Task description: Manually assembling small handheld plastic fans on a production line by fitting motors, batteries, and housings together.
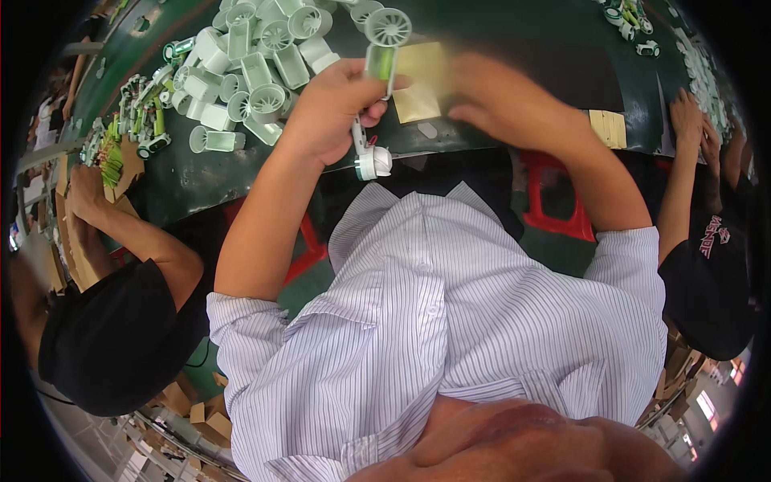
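Observation:
My left hand (336, 108) is closed around a pale green plastic housing (388, 29), whose round spoked end points away from me. A bright green cylinder shows inside the housing. Below the same hand hangs a white rounded part (373, 163) with a bit of red wire; how it joins the housing is hidden by my fingers. My right hand (494, 92) is over the table to the right, its fingers smeared by motion, so what they hold cannot be made out. Between the hands lies a yellow sheet (419, 111).
Many pale green housings (265, 72) are heaped at the far left. Small green-and-white assemblies (152, 120) lie beyond them. A dark mat (562, 72) and a yellow stack (608, 128) are on the right. Co-workers' arms (152, 241) reach in on both sides; red stools (554, 201) stand below the table edge.

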The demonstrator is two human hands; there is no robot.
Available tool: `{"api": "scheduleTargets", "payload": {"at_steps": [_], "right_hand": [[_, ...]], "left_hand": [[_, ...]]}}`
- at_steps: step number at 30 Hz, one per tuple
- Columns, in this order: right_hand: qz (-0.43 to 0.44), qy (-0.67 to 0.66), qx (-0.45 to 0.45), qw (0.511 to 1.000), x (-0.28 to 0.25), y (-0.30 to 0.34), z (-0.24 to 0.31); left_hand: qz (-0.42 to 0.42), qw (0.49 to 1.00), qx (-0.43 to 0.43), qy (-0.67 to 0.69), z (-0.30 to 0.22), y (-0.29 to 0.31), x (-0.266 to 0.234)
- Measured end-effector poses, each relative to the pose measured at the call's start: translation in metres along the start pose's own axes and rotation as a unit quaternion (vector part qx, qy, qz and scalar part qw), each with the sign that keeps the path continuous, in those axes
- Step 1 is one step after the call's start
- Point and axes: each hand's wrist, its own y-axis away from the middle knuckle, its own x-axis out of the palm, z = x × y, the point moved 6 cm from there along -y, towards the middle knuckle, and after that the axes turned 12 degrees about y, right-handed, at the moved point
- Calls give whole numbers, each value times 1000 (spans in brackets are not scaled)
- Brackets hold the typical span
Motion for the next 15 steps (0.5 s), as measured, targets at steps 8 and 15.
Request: {"api": "scheduleTargets", "payload": {"at_steps": [8, 15], "right_hand": [[-157, 5, -44, 987, 6, 10, 13], [-162, -435, 174, 868, 5, 18, -33]], "left_hand": [[-34, 999, -6, -18, 29, -23, -5], [-70, 996, 14, -46, 22, -21, 0]]}}
